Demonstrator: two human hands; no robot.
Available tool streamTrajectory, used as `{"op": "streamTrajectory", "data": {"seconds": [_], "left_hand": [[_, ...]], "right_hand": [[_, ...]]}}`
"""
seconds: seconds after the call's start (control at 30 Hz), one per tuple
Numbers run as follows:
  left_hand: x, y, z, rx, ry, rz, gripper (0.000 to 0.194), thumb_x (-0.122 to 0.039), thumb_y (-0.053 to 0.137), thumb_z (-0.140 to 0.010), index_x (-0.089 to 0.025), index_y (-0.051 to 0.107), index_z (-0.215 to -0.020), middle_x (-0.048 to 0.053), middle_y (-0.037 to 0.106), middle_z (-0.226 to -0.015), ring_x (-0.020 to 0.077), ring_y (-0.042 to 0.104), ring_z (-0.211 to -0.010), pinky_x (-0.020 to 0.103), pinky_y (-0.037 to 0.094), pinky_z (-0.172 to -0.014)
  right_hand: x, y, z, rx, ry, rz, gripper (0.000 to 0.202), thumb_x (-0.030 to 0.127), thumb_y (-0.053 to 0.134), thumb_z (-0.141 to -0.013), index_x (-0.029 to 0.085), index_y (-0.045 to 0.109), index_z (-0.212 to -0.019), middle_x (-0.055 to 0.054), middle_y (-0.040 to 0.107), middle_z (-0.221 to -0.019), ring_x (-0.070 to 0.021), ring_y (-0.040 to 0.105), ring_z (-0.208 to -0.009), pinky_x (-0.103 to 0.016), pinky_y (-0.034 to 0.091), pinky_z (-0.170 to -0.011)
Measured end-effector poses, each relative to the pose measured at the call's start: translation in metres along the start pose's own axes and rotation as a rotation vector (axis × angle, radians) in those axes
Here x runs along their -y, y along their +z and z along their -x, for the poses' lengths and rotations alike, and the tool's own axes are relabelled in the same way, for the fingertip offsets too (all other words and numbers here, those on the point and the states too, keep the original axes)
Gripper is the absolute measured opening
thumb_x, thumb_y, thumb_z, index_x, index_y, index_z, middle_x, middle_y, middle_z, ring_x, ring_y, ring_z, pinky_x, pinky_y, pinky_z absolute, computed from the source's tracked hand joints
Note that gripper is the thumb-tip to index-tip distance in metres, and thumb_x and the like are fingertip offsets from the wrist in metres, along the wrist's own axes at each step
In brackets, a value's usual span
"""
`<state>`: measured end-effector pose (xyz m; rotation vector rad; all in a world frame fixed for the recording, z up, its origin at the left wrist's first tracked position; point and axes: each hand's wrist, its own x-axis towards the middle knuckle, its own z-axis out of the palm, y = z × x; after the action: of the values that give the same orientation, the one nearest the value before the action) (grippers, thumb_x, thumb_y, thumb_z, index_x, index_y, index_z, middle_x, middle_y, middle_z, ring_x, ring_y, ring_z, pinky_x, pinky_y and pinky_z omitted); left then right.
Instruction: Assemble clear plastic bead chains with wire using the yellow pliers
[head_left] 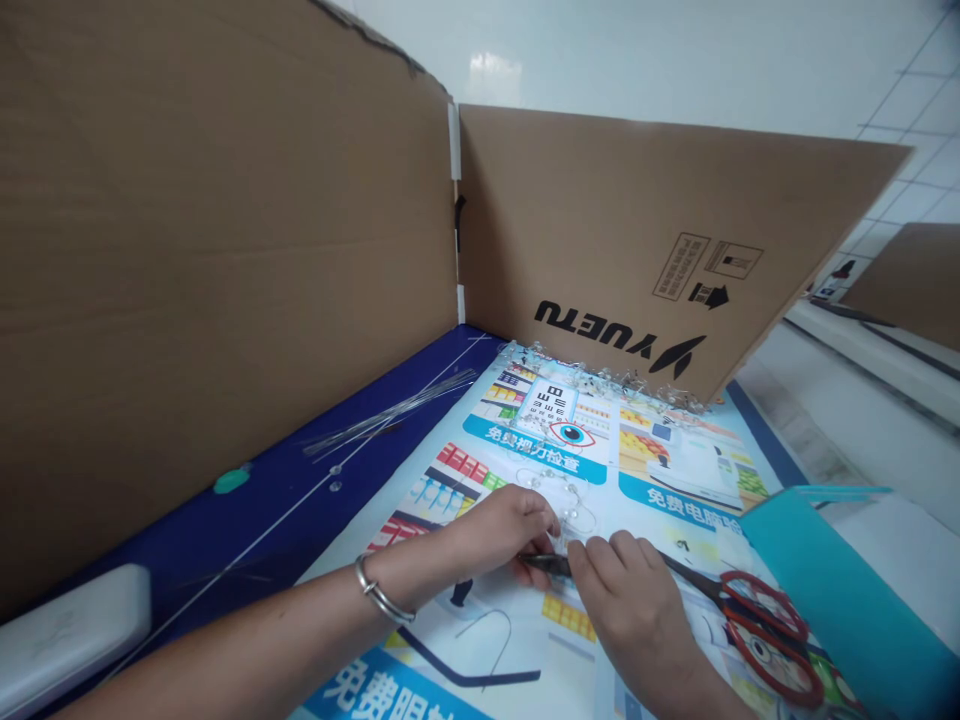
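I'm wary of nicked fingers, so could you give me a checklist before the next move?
1. Right hand closed around the dark tool: ok.
2. Left hand well away from the tool's tip: not ok, its fingers are right beside it.
3. Anything pinched in the left hand: cannot tell, too small.
4. Red-handled scissors, handles free of fingers: ok.
5. Bundle of clear strands apart from both hands: ok.

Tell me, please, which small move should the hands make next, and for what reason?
Perhaps ease the left hand slightly away from the tip of the dark metal tool: the right hand grips that tool, its tip sits very close to the left fingers, and I cannot see exactly what they pinch.
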<state>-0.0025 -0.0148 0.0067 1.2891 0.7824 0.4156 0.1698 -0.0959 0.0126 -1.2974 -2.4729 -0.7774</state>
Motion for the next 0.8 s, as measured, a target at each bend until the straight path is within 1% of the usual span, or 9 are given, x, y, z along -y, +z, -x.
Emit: {"op": "streamTrajectory", "data": {"seconds": [0.13, 0.3, 0.47, 0.6, 0.67, 0.8], "left_hand": [[0.000, -0.001, 0.001, -0.020, 0.016, -0.023, 0.030, -0.041, 0.043, -0.080, -0.014, 0.056, -0.083, 0.003, 0.059, -0.069, 0.0139, 0.060, -0.050, 0.022, 0.044, -0.045], [-0.005, 0.000, 0.003, -0.037, 0.028, -0.047, 0.028, -0.040, 0.043, -0.080, -0.014, 0.054, -0.082, 0.003, 0.060, -0.069, 0.0138, 0.060, -0.050, 0.023, 0.044, -0.046], [-0.010, 0.000, 0.003, -0.072, 0.018, -0.054, 0.027, -0.040, 0.045, -0.079, -0.014, 0.053, -0.083, 0.004, 0.062, -0.071, 0.0133, 0.059, -0.051, 0.023, 0.045, -0.048], [-0.012, -0.001, 0.004, -0.087, 0.031, -0.098, 0.029, -0.041, 0.045, -0.079, -0.014, 0.055, -0.084, 0.005, 0.063, -0.073, 0.0126, 0.058, -0.052, 0.024, 0.047, -0.050], [-0.011, -0.001, 0.005, -0.090, 0.048, -0.134, 0.030, -0.041, 0.043, -0.080, -0.014, 0.056, -0.085, 0.005, 0.064, -0.075, 0.0126, 0.058, -0.054, 0.024, 0.047, -0.051], [-0.009, -0.003, 0.006, -0.090, 0.089, -0.214, 0.034, -0.043, 0.040, -0.082, -0.014, 0.057, -0.087, 0.006, 0.065, -0.078, 0.0131, 0.059, -0.057, 0.023, 0.047, -0.053]], "right_hand": [[0.003, 0.007, 0.003, 0.066, 0.071, -0.046, 0.021, 0.010, 0.045, -0.080, 0.016, 0.058, -0.096, -0.004, 0.050, -0.072, -0.0168, 0.040, -0.068, -0.033, 0.030, -0.062], [0.007, 0.015, 0.007, 0.072, 0.125, -0.095, 0.019, 0.011, 0.049, -0.079, 0.016, 0.057, -0.095, -0.004, 0.051, -0.072, -0.0163, 0.042, -0.067, -0.031, 0.032, -0.062], [0.011, 0.016, 0.008, 0.102, 0.185, -0.122, 0.017, 0.015, 0.056, -0.077, 0.017, 0.057, -0.094, -0.003, 0.054, -0.072, -0.0173, 0.047, -0.069, -0.030, 0.034, -0.064], [0.014, 0.015, 0.007, 0.121, 0.260, -0.155, 0.018, 0.021, 0.064, -0.072, 0.021, 0.056, -0.088, -0.001, 0.055, -0.070, -0.0168, 0.050, -0.065, -0.028, 0.033, -0.058], [0.015, 0.014, 0.006, 0.154, 0.293, -0.184, 0.017, 0.022, 0.066, -0.070, 0.022, 0.056, -0.084, 0.000, 0.056, -0.068, -0.0163, 0.052, -0.062, -0.027, 0.033, -0.054], [0.015, 0.012, 0.005, 0.244, 0.343, -0.263, 0.011, 0.021, 0.063, -0.072, 0.023, 0.056, -0.080, 0.001, 0.058, -0.069, -0.0149, 0.055, -0.061, -0.025, 0.033, -0.052]]}}
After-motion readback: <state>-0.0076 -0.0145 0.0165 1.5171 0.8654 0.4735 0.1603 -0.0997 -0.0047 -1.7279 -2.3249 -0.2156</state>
